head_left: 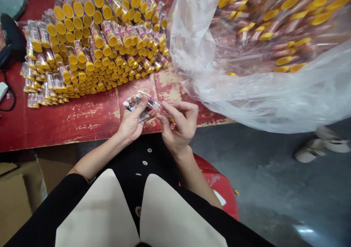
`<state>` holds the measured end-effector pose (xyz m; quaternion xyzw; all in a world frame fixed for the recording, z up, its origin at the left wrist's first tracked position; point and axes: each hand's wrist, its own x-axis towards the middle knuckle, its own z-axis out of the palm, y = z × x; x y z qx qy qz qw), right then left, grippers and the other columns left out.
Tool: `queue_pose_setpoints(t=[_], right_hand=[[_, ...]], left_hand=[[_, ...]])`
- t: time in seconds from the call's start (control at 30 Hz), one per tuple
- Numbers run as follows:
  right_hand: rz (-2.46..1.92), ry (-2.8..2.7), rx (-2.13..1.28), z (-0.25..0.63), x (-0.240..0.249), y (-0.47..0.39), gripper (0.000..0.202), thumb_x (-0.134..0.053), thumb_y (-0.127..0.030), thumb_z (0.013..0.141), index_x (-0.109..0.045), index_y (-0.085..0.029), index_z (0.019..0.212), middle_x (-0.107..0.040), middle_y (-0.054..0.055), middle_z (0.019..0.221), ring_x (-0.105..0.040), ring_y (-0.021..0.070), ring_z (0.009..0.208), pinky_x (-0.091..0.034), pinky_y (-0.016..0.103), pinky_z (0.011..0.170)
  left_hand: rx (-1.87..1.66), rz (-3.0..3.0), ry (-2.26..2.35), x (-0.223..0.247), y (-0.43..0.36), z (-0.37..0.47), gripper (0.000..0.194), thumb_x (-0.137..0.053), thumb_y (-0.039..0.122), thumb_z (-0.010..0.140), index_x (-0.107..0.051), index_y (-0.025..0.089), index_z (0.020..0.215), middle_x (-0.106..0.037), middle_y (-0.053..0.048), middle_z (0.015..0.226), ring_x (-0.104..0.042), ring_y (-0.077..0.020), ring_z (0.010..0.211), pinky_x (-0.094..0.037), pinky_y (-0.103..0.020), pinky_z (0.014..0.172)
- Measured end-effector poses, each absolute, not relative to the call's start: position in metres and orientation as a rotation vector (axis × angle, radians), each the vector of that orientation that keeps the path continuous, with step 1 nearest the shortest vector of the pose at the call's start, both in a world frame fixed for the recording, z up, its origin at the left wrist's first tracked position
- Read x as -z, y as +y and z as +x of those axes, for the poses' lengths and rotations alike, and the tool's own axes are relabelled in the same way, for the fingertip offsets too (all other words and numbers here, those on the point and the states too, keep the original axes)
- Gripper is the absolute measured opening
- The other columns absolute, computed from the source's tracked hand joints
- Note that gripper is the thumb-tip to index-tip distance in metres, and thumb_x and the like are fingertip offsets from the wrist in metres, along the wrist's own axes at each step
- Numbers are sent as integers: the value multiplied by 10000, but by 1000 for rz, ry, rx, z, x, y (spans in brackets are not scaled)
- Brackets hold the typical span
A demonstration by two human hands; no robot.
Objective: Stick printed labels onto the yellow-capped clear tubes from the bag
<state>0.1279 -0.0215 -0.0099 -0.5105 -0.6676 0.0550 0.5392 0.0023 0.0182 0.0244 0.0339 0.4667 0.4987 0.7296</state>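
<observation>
The left hand (133, 122) has its thumb pressed over a small stack of glossy printed slips (133, 102), fingers closed beneath. The right hand (179, 124) pinches a slim clear plastic tube with a yellow end (157, 105) between thumb and forefinger, its other fingers curled. The tube slants between both hands, above the near edge of a worn red table (90, 120). Far left on it rises a pile of yellow-capped clear tubes (93, 62); at the right is a large translucent plastic bag (192, 31) with more tubes inside
</observation>
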Motion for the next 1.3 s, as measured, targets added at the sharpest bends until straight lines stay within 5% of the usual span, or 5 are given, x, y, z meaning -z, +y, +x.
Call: queue_pose_setpoints(t=[0.1,0.2,0.33,0.6,1.3], right_hand=[[-1241,-1606,-340,123,11,-27,509,-455,-285,1012,-456,-289,1522,-539,119,1233,-567,233,1190,-557,455,1008],[-1141,-1512,-597,120,14,-28,599,-516,-321,988,-356,-366,1563,-562,97,1281,-604,227,1164,-593,444,967],[-1119,-1335,-613,122,16,-21,603,-685,-395,895,-497,-379,1468,-611,62,1150,-657,180,905,-635,367,778],[-1259,-1402,-313,123,3,-20,269,-700,-238,883,-768,-320,1130,-689,47,969,-685,184,891,-614,379,785],[-1182,-1251,-281,95,1,9,144,-777,-222,826,-793,-309,939,-688,7,822,-679,157,770,-588,339,668]], left_hand=[[-1156,150,1006,-23,16,1,359,-934,256,632,-681,150,864,-705,33,776,-673,-72,655,-570,-197,712],[-1157,247,1018,-20,17,-1,422,-958,324,579,-675,155,843,-712,27,774,-656,-75,632,-553,-185,641],[-1126,353,1004,-16,16,-3,437,-954,362,580,-694,160,868,-723,4,796,-654,-94,645,-521,-196,602],[-1132,456,959,-16,9,-8,454,-958,409,543,-711,159,830,-678,20,714,-588,-79,559,-465,-197,465],[-1233,329,968,-20,18,-19,446,-968,342,543,-703,179,862,-719,13,841,-624,-87,620,-428,-200,462]])
